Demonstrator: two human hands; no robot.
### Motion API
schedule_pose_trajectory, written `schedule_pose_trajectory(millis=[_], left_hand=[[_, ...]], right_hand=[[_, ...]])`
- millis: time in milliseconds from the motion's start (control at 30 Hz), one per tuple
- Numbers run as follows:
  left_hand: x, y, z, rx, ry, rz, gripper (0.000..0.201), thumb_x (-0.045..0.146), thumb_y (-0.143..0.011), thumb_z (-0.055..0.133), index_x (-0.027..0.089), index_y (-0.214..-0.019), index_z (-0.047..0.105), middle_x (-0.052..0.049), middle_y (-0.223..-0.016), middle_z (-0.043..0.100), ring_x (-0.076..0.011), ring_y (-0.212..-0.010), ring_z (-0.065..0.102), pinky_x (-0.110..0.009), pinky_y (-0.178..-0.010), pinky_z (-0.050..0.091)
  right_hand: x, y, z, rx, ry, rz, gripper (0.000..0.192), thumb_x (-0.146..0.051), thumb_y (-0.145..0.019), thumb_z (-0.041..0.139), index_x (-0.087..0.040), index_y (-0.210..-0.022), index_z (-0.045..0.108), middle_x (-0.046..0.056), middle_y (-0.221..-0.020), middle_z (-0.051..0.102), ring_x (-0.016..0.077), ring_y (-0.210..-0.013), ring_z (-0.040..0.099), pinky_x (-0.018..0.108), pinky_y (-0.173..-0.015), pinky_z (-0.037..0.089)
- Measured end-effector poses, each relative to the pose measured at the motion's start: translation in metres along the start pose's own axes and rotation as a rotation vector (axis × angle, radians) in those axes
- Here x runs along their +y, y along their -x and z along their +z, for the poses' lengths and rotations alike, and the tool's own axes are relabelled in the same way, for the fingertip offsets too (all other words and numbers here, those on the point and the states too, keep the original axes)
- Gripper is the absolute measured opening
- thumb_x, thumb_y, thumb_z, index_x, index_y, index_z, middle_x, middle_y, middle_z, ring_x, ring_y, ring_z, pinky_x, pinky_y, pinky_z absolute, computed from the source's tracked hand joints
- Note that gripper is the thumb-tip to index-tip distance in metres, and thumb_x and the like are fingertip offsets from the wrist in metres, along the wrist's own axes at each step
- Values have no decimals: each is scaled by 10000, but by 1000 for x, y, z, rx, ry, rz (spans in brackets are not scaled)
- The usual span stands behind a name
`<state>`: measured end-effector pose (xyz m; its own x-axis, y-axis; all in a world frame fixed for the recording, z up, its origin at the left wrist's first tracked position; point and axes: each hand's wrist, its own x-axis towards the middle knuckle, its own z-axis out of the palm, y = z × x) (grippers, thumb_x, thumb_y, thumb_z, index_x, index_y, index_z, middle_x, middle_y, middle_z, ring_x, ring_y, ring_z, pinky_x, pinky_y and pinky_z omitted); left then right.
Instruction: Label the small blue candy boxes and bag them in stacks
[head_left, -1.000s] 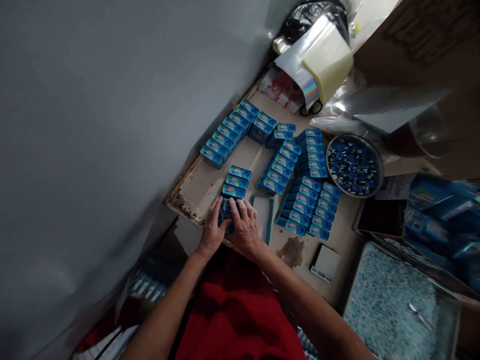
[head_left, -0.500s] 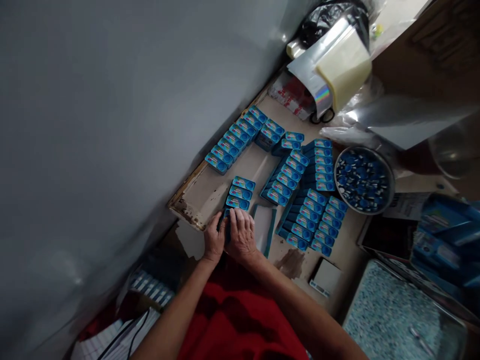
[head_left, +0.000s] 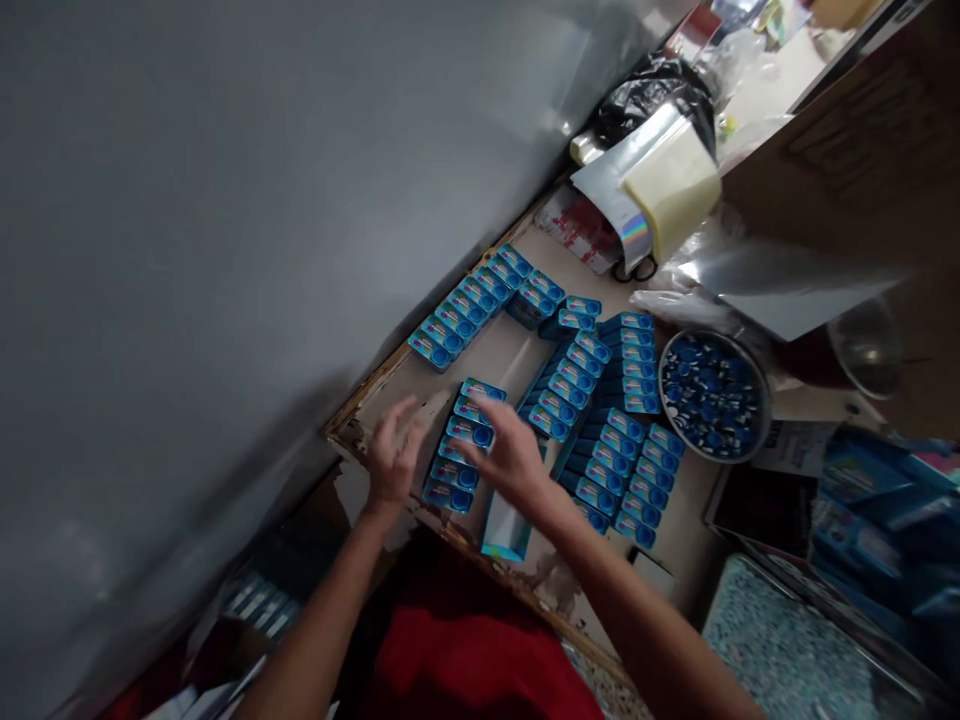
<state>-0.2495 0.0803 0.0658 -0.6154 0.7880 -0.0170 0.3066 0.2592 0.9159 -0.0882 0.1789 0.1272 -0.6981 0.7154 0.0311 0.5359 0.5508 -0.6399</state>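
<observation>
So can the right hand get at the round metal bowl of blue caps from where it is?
Probably yes: the right hand is open and the round metal bowl of blue caps sits uncovered, with only low blue boxes between.

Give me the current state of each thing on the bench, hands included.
left hand: open, fingers spread, empty, beside the near row
right hand: open, empty, over the near row
near row of blue boxes: closed, lying flat in a line
other blue boxes: closed, laid in overlapping rows
open blue box: empty, at the table edge
round bowl: filled with blue caps
table: edge chipped and peeling
</observation>
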Motion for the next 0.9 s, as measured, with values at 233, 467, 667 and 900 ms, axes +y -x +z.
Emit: schedule_pose_trajectory(millis=[233,467,667,900], left_hand=[[40,-187,43,39,-317,118,383,340,-961,641,105,-1261,675,-169,-1176,728,-283,-1092,674,-384,-982,477],[20,-177,43,20,-300,104,287,326,-947,613,131,-1107,751,-127,-1056,771,-221,-919,679,-297,-849,477],[6,-193,39,-7,-226,124,286,243,-898,602,90,-1090,748,-119,-1071,767,-196,-929,675,-309,-920,509],[56,-106,-17,133,-182,287,424,342,-936,640,119,-1295,664,-95,-1275,680,-259,-1198,624,-496,-1101,451]], right_hand=[[33,-133,44,306,-58,342,700,-512,-945,604,-20,-1408,418,263,-1323,573,319,-1280,541,459,-1101,447],[22,-124,60,181,59,168,989,-442,-796,727,-46,-1553,228,232,-1494,419,301,-1396,388,426,-1154,384],[-16,-143,66,84,328,347,836,-410,-923,589,-152,-1615,199,209,-1438,401,352,-1299,396,554,-1091,369],[-34,-124,40,87,261,248,1012,-532,-792,697,-143,-1602,231,157,-1388,442,311,-1242,426,474,-1128,351]])
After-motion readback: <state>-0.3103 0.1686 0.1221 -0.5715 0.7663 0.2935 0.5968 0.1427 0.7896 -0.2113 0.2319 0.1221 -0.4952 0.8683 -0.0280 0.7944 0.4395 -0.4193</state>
